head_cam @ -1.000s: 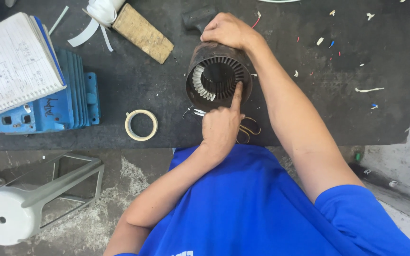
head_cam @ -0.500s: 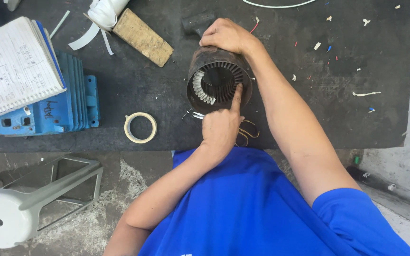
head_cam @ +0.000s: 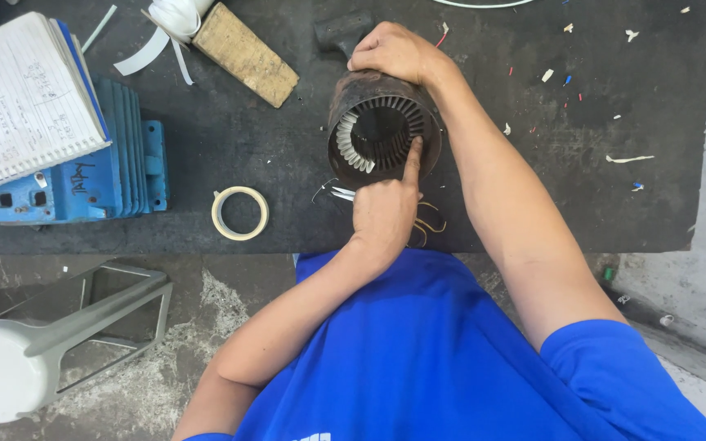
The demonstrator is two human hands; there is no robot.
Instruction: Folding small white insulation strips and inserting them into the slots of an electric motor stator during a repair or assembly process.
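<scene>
Squarely on the mat: a slotted stator between two hands

Centrally, a rusty brown cylindrical motor stator with a ring of pale metal slots (head_cam: pixel 382 131) lies on its side on a dark rubber-like bench mat (head_cam: pixel 484 204), its open bore turned toward the camera. The right hand (head_cam: pixel 394 51) is closed over the far top of the housing, fingers curled down around the rim. The left hand (head_cam: pixel 386 208) rests just in front of the stator with most fingers folded in and the index finger (head_cam: pixel 413 155) stretched out, its tip touching the slots at the lower right of the bore; it grips nothing. Under that hand, thin silvery strips (head_cam: pixel 341 193) and loops of yellowish wire (head_cam: pixel 428 227) lie on the mat. A dark hammer head (head_cam: pixel 338 31) sits just beyond the stator. To the left, a ring of beige adhesive tape (head_cam: pixel 240 213) lies flat, well apart from the stator. Farther left, a blue finned metal motor housing (head_cam: pixel 116 175) stands with an open spiral notebook of handwritten pages (head_cam: pixel 22 102) propped on it. A rough wooden block (head_cam: pixel 245 55) and a roll of white ribbon-like tape (head_cam: pixel 175 18) lie at the top. Small scraps of white and coloured insulation (head_cam: pixel 565 82) dot the mat at right. Below the bench, a white fan motor body on a grey metal frame (head_cam: pixel 10 376) rests on the concrete floor (head_cam: pixel 149 384)
</scene>
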